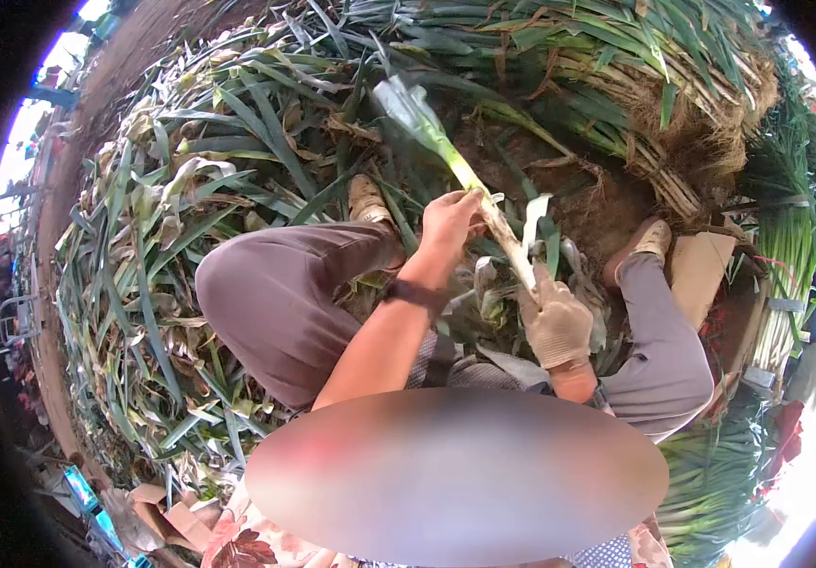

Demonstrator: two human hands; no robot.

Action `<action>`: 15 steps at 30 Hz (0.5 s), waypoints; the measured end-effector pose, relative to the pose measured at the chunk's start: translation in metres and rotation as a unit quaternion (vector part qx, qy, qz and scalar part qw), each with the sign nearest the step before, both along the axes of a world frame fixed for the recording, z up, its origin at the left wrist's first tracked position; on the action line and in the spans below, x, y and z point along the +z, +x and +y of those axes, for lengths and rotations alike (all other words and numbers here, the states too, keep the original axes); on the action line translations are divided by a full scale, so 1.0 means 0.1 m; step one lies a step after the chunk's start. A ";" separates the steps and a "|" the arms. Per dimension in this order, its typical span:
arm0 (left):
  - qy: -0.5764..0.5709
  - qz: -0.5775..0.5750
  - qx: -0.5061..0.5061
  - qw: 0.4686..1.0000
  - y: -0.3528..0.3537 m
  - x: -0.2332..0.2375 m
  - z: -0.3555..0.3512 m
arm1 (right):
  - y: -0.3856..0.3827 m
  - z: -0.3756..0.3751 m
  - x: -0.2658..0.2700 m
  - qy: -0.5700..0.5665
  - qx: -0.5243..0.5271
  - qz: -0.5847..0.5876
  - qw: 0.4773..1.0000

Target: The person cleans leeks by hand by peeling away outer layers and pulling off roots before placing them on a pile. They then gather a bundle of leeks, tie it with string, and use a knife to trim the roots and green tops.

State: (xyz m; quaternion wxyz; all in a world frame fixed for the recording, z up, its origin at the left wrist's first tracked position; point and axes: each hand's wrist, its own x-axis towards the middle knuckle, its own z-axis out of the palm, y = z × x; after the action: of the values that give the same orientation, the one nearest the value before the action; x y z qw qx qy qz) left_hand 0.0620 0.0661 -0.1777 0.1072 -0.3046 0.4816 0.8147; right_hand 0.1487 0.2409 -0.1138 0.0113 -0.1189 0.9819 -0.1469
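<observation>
A long green onion [498, 224] slants across the middle of the head view, its leafy green top at the upper left and its pale end at the lower right. My left hand [451, 227], bare with a dark band at the wrist, is closed around the middle of the stalk. In a light-coloured glove, my right hand [558, 324] has its fingers curled at the stalk's lower end, thumb along it. A pale peeled strip of skin [535, 216] stands up beside the stalk. Loose peelings [488, 284] lie below, between my legs.
A big heap of stripped leaves [190, 189] spreads to the left. Unpeeled green onions with hairy roots [682, 104] are piled at the upper right. Tied bundles of cleaned onions [782, 312] stand at far right, near a cardboard piece [701, 275]. My shoes [368, 201] flank bare soil.
</observation>
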 end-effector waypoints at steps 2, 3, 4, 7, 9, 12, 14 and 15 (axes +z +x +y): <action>-0.058 -0.019 0.004 0.998 -0.01 -0.05 -0.02 | 0.03 -0.06 -0.02 0.014 0.020 0.023 0.999; -0.082 -0.029 0.014 0.996 0.00 -0.16 -0.02 | 0.05 -0.06 -0.03 0.023 0.030 0.035 0.999; -0.106 -0.039 0.022 0.993 0.00 -0.25 -0.02 | 0.06 -0.06 -0.06 0.029 0.034 0.035 0.998; -0.153 -0.037 0.005 0.988 0.00 -0.46 -0.05 | 0.10 -0.04 -0.13 0.036 0.041 0.022 0.998; -0.245 0.019 -0.027 0.969 0.00 -0.40 -0.06 | 0.08 -0.04 -0.11 0.030 0.035 -0.007 0.999; -0.336 0.114 -0.116 0.927 0.05 0.18 0.08 | 0.05 -0.01 -0.20 0.036 0.028 -0.038 0.998; -0.283 0.079 -0.229 0.928 0.18 0.72 0.29 | 0.04 -0.02 -0.27 0.011 0.013 -0.026 1.000; -0.265 0.143 -0.231 0.925 0.29 0.71 0.42 | 0.00 -0.04 -0.35 -0.003 0.008 -0.018 1.000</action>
State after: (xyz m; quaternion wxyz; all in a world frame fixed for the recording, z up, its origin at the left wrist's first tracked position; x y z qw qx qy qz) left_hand 0.0914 0.1083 -0.1064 0.1376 -0.0829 0.7473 0.6448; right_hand 0.1491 0.2372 -0.1485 0.0295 -0.1243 0.9801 -0.1516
